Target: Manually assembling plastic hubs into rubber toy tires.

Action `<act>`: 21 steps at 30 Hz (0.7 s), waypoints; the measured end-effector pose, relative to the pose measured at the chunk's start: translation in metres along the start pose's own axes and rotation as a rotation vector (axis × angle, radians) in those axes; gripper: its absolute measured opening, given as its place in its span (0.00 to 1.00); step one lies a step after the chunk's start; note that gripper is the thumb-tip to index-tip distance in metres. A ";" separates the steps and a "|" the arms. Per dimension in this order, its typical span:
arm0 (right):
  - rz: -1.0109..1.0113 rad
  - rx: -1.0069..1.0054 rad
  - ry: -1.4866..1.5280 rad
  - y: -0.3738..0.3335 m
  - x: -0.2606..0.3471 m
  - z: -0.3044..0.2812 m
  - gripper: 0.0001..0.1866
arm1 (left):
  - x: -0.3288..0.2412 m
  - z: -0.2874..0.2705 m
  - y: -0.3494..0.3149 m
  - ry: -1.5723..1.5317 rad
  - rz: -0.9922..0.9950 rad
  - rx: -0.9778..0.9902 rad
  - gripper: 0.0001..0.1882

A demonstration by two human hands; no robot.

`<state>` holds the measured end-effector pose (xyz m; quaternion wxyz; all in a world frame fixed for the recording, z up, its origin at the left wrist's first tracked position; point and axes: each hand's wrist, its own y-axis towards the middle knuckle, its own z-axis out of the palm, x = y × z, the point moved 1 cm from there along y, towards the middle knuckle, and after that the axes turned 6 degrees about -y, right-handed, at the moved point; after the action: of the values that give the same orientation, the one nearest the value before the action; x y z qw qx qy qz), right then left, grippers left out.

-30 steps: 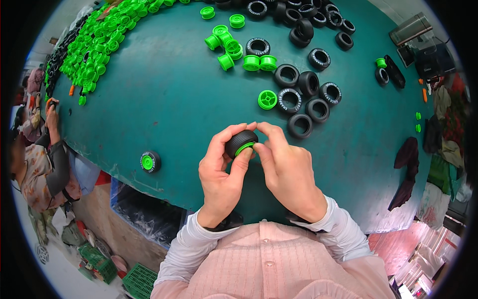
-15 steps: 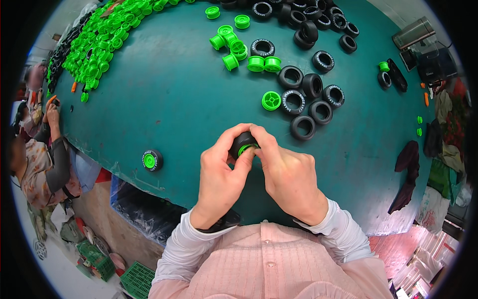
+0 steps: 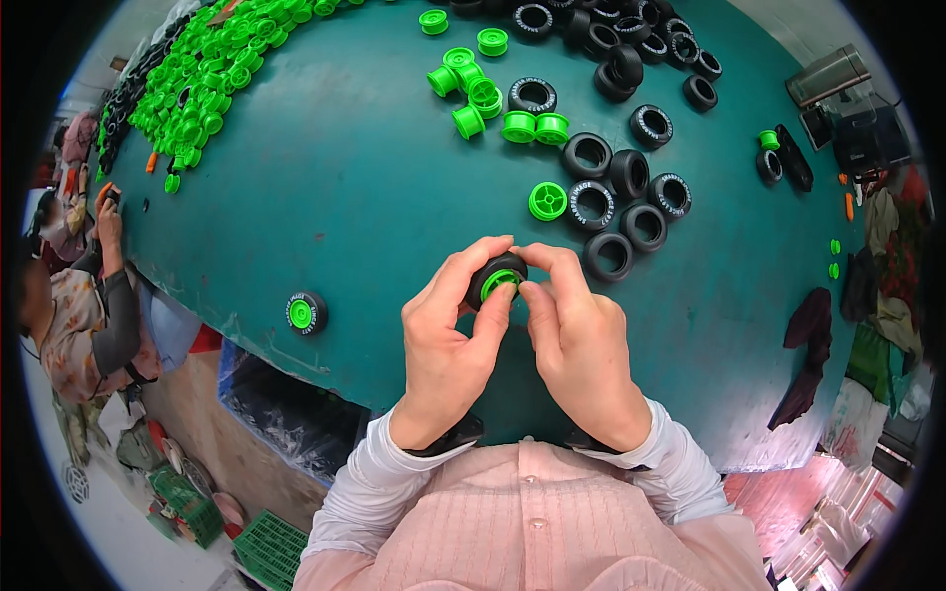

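Tyre (image 3: 477,283) with green hub (image 3: 501,279) in the grip of left hand (image 3: 448,340) and right hand (image 3: 581,345), both part-curled.

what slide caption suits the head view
Left hand and right hand hold a black tire around a green wheel rim over a teal table.

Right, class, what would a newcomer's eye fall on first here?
Probably the heap of bright green wheel rims at the upper left of the dark green table. Next, near the centre, the left hand and right hand hold a black tyre with a green rim in it. Beyond them, loose black tyres spread toward the upper right.
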<state>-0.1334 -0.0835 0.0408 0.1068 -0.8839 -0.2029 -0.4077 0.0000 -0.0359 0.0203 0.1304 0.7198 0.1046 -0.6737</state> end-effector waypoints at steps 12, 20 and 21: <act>-0.107 -0.026 -0.259 -0.011 0.005 0.007 0.14 | -0.006 -0.007 0.004 0.191 -0.066 0.151 0.22; 0.010 0.039 0.053 0.002 -0.006 -0.001 0.10 | 0.004 -0.004 0.001 0.154 0.142 0.051 0.26; 0.037 0.092 0.034 0.003 -0.004 -0.003 0.10 | 0.011 -0.003 -0.002 0.103 0.183 0.021 0.25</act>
<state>-0.1368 -0.0882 0.0399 0.1583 -0.8746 -0.2030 -0.4109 0.0033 -0.0334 0.0095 0.1782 0.7613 0.0380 -0.6223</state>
